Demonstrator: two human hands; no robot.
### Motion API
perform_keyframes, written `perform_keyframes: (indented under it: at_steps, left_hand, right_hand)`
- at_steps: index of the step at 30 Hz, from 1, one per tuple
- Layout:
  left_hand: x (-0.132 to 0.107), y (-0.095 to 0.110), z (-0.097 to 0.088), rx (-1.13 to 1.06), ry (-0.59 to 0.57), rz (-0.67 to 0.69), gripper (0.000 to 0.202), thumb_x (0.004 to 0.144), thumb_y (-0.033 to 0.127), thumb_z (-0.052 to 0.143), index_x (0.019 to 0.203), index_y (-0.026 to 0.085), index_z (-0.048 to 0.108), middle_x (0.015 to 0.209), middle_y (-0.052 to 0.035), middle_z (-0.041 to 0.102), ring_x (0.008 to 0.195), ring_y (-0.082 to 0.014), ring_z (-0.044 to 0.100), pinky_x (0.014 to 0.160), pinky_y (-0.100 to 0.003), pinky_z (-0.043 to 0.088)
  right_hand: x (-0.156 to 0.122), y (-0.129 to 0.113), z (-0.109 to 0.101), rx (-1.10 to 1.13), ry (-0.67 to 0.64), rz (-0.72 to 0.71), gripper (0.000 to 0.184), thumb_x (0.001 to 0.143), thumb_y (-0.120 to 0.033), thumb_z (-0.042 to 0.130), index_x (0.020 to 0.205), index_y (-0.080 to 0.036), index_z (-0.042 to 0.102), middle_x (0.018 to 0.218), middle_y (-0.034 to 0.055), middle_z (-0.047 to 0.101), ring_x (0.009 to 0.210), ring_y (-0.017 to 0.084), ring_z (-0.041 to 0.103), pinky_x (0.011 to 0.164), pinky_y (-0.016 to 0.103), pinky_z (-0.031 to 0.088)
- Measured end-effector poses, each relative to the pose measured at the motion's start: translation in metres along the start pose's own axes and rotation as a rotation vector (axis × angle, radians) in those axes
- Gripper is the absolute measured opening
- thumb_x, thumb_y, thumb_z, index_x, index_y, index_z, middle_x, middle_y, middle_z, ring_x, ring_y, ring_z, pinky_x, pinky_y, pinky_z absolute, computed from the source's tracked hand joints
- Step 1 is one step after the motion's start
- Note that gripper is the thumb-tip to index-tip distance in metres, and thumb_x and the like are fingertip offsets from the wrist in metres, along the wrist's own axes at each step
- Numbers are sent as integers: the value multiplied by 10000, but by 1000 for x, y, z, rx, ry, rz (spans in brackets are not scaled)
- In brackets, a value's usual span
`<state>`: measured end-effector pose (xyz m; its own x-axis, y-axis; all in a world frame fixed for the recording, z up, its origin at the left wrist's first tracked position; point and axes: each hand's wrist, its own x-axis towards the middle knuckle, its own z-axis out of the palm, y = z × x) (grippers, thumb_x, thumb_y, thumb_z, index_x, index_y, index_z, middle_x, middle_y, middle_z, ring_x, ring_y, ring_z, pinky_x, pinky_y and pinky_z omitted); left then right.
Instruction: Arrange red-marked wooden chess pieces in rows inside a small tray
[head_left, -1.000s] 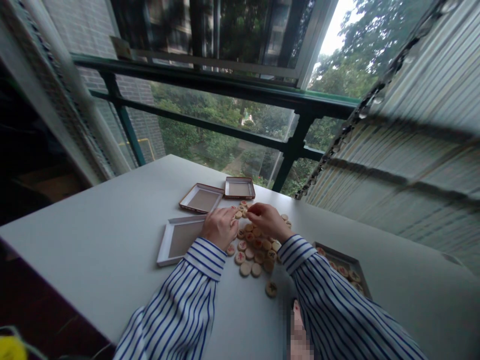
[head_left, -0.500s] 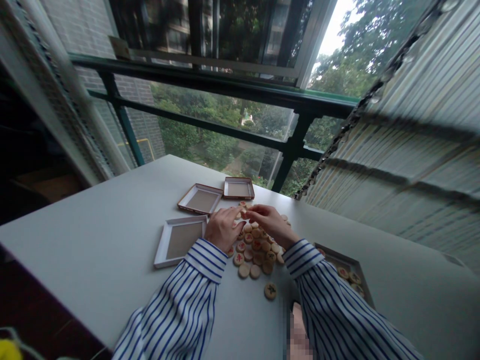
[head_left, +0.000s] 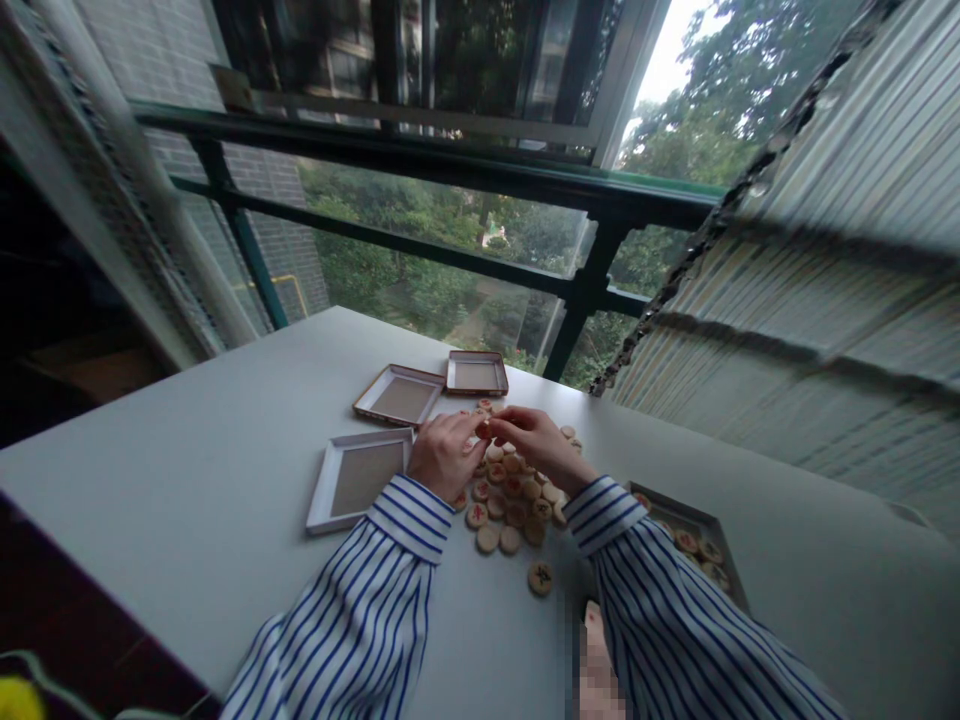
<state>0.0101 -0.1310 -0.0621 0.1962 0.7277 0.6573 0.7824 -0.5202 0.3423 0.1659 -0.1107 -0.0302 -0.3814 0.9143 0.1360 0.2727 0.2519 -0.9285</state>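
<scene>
Above the far part of a loose heap of round wooden Chinese chess pieces [head_left: 516, 515], both hands meet. A single chess piece [head_left: 484, 430], with a reddish mark on the side I see, is pinched between them. My left hand [head_left: 446, 455] grips it from the left with thumb and fingers. From the right, my right hand [head_left: 541, 442] has its fingertips on the same piece. Several pieces in the heap show red or dark characters, while others show plain wood. One piece with a dark character [head_left: 540, 578] lies apart, nearer to me.
Left of the heap sit a white shallow tray [head_left: 321, 495] and a brown-edged box part [head_left: 375, 412]; a second brown-edged box part [head_left: 450, 388] is behind. A grey tray [head_left: 731, 560] holding pieces stands right, partly behind my sleeve. The white table [head_left: 187, 450] meets a window railing.
The piece between my fingers has turned, and its reddish-marked face now shows where a pale side showed before. Both hands stay in nearly the same place.
</scene>
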Motion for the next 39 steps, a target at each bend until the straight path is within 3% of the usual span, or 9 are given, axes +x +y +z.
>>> perform_keyframes:
  at_steps: [17, 22, 29, 33, 39]
  left_hand:
    - [1, -2, -1, -109, 66, -2, 261, 759, 257, 575, 999, 160, 612, 915, -72, 662, 847, -195, 587, 775, -321, 460]
    - [1, 0, -5, -217, 41, -140, 277, 737, 317, 598, 975, 176, 616, 829, -48, 661, 737, -166, 602, 705, -290, 480]
    - [3, 1, -4, -480, -7, -354, 244, 728, 347, 593, 903, 186, 648, 760, -20, 669, 652, -128, 603, 609, -233, 485]
    - [3, -1, -3, -568, -25, -419, 276, 719, 339, 598, 935, 181, 662, 779, -34, 681, 659, -136, 611, 612, -238, 495]
    - [4, -2, -4, -603, -69, -479, 331, 753, 364, 548, 990, 161, 658, 910, -72, 689, 735, -162, 638, 642, -256, 514]
  right_hand:
    - [1, -3, 2, -63, 56, -62, 243, 743, -324, 573, 849, -123, 659, 778, 59, 663, 701, 123, 577, 651, 244, 442]
    - [1, -2, 3, -31, 86, -42, 239, 727, -314, 592, 842, -113, 649, 753, 61, 650, 675, 119, 571, 621, 239, 445]
    - [-1, -3, 3, 59, 49, -33, 317, 735, -322, 590, 997, -149, 631, 859, 70, 662, 731, 129, 598, 661, 258, 471]
    - [0, 3, 3, 56, 20, -75, 362, 723, -341, 609, 1034, -155, 618, 863, 70, 668, 790, 150, 608, 699, 276, 477]
    - [1, 9, 3, -115, -25, -153, 412, 745, -374, 589, 1100, -167, 572, 859, 63, 669, 688, 127, 596, 578, 229, 448]
